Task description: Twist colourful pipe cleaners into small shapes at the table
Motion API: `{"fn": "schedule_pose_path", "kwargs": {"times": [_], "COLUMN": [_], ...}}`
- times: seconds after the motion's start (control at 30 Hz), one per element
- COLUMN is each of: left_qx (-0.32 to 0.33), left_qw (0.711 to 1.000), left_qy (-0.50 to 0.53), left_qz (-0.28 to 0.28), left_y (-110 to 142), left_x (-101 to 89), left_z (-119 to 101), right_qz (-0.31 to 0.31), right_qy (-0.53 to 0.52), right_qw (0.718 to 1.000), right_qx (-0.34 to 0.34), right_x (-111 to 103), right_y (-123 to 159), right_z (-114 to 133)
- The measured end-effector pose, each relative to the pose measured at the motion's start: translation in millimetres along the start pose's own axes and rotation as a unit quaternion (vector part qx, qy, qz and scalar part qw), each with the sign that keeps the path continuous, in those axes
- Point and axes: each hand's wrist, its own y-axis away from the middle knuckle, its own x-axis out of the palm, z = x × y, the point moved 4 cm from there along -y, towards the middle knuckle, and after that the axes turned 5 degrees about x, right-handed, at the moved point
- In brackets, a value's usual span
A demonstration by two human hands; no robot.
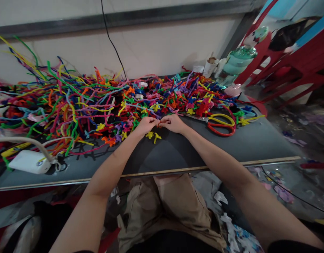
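Both hands meet over the front middle of the dark table, fingertips pinched together. Between them is a small orange-red pipe cleaner, mostly covered by the fingers. My left hand grips it from the left, while my right hand pinches it from the right. Just in front of the hands lie two small yellow twisted pipe cleaner pieces. Behind them spreads a tangled heap of coloured pipe cleaners, some long and loose, others bent into small flower-like shapes. Scissors with red and yellow handles lie right of my right hand.
A white plug-like box with a thick cable sits at the table's left front. At the back right stand a white cup and a clear greenish bottle. Red chairs are beyond. Scraps litter the floor.
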Motion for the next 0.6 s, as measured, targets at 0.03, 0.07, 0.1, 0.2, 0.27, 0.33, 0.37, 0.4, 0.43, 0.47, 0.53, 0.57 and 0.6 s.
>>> {"fn": "schedule_pose_path", "kwargs": {"times": [0.03,0.07,0.1,0.2,0.27,0.33,0.37,0.4,0.43,0.47,0.53,0.57,0.6], "left_qx": [0.009,0.018,0.026,0.058,0.095,0.128,0.137,0.143,0.145,0.143,0.129,0.119,0.108], "left_qw": [1.0,0.999,0.999,0.996,0.994,0.99,0.989,0.987,0.987,0.986,0.987,0.988,0.989], "left_qy": [0.001,0.004,0.009,0.017,-0.005,-0.037,-0.047,-0.053,-0.054,-0.053,-0.044,-0.034,-0.021], "left_qz": [-0.014,-0.03,-0.043,-0.059,-0.049,-0.039,-0.037,-0.041,-0.05,-0.062,-0.087,-0.097,-0.103], "left_y": [1,2,3,4,5,6,6,6,5,5,3,3,2], "left_x": [-0.6,-1.6,-2.7,-6.0,-7.8,-9.4,-10.0,-10.8,-11.6,-12.1,-11.8,-10.7,-9.1], "left_z": [-1,-3,-4,-9,-15,-19,-20,-20,-20,-19,-15,-12,-10], "right_qz": [-0.007,-0.016,-0.026,-0.044,-0.038,-0.032,-0.031,-0.032,-0.034,-0.036,-0.043,-0.049,-0.055], "right_qy": [-0.001,-0.003,-0.007,-0.021,-0.021,-0.01,-0.007,-0.01,-0.019,-0.032,-0.056,-0.061,-0.062], "right_qw": [1.0,1.0,1.0,0.999,0.999,0.999,0.999,0.999,0.999,0.999,0.997,0.997,0.997], "right_qx": [0.003,0.006,0.011,0.019,0.018,0.014,0.01,0.005,0.001,-0.002,-0.001,0.003,0.008], "right_x": [0,-1,-1,-4,-4,-5,-5,-5,-6,-6,-5,-5,-4], "right_y": [0,-1,-1,-2,-2,-2,-1,-1,0,0,0,-1,-1], "right_z": [0,1,1,1,1,1,1,2,2,2,1,0,-1]}}
